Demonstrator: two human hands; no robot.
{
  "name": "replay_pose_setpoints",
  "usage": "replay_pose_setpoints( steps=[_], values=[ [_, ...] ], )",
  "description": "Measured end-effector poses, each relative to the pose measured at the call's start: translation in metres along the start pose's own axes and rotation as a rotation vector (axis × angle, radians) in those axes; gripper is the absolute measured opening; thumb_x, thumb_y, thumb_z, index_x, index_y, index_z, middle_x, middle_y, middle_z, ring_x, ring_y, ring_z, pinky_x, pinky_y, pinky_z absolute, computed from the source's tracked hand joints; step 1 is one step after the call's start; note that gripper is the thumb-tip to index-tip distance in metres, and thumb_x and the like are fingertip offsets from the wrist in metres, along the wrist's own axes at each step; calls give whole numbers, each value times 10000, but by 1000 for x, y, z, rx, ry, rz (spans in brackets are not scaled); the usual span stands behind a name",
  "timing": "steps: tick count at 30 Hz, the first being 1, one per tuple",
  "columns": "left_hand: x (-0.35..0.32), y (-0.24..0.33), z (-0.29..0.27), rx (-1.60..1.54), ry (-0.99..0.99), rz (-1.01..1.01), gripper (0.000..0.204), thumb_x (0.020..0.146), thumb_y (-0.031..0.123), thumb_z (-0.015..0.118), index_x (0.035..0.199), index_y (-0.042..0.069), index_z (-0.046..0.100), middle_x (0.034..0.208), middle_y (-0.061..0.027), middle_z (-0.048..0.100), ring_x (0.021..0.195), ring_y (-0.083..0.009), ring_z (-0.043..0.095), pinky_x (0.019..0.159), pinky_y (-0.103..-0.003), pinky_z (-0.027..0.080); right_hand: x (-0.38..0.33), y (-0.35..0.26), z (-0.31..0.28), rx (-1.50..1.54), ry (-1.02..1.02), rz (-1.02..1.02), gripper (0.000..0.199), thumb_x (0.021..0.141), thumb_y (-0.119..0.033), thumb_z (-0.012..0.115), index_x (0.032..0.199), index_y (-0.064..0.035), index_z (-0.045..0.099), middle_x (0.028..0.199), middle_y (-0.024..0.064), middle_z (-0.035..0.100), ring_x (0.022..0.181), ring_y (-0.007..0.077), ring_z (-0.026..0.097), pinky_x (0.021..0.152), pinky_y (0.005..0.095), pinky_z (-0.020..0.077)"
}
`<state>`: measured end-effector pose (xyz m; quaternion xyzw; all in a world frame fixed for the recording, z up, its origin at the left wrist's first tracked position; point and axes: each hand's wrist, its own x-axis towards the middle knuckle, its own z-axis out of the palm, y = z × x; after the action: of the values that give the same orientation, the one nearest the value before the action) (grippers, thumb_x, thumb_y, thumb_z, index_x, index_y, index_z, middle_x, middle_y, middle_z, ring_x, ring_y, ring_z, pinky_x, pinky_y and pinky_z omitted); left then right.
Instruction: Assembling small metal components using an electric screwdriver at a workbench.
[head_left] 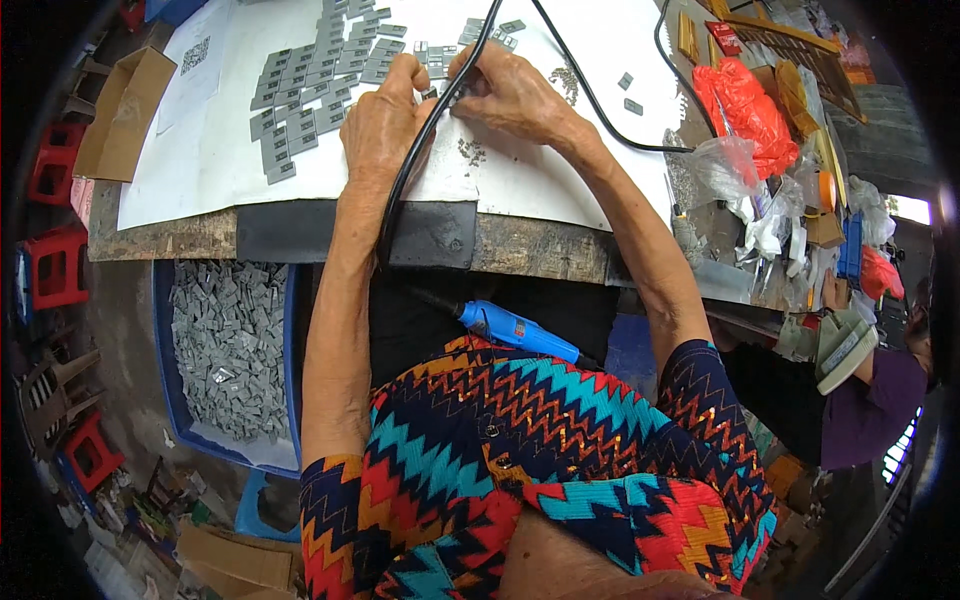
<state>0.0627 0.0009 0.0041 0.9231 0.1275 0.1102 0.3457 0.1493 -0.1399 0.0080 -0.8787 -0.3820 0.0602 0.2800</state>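
Both hands are over the white-covered table, close together at the near side of a spread of small grey rectangular plastic parts (300,85). My left hand (385,125) is closed, its fingertips bent down toward a small grey part; what it grips is mostly hidden. My right hand (508,95) has its fingers curled in and pinched beside the left, and I cannot make out what is between them. A black cable (408,150) crosses in front of the hands. Small screws (470,152) lie loose near my right wrist, with another little pile (565,85) farther right.
A blue electric screwdriver (520,330) rests at my lap below the table edge (540,247). At left, a blue bin (295,370) holds many grey parts. A cardboard box (125,115) stands at the table's left; red plastic bags (750,115) lie right. Another person (875,410) is at far right.
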Motion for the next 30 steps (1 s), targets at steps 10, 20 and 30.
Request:
replay_pose_setpoints(
  steps=[10, 20, 30],
  values=[
    [0, -13, 1, -241, 103, 88, 218, 793, 277, 640, 793, 89, 531, 599, -14, 557, 503, -118, 507, 468, -268, 392, 7, -13, -9, -17, -110, 100, 389, 674, -255, 729, 957, -29, 587, 744, 100, 543, 689, 211, 565, 654, 335, 479],
    [1, -8, -25, -1540, -201, -444, 92, 808, 84, 533, 741, 35, 491, 576, -85, 505, 368, -56, 302, 329, -167, 253, 4, -11, -4, 43, -52, 59, 327, 687, -194, 710, 948, -37, 591, 718, 61, 556, 699, 185, 572, 664, 321, 482],
    [2, -17, -11, -1737, -270, -529, 189, 821, 50, 486, 836, -121, 567, 693, -157, 551, 515, -128, 484, 364, -157, 365, 0, 2, 2, -145, 106, -260, 228, 713, -125, 636, 892, 14, 617, 616, 62, 544, 525, 162, 492, 509, 288, 429]
  ],
)
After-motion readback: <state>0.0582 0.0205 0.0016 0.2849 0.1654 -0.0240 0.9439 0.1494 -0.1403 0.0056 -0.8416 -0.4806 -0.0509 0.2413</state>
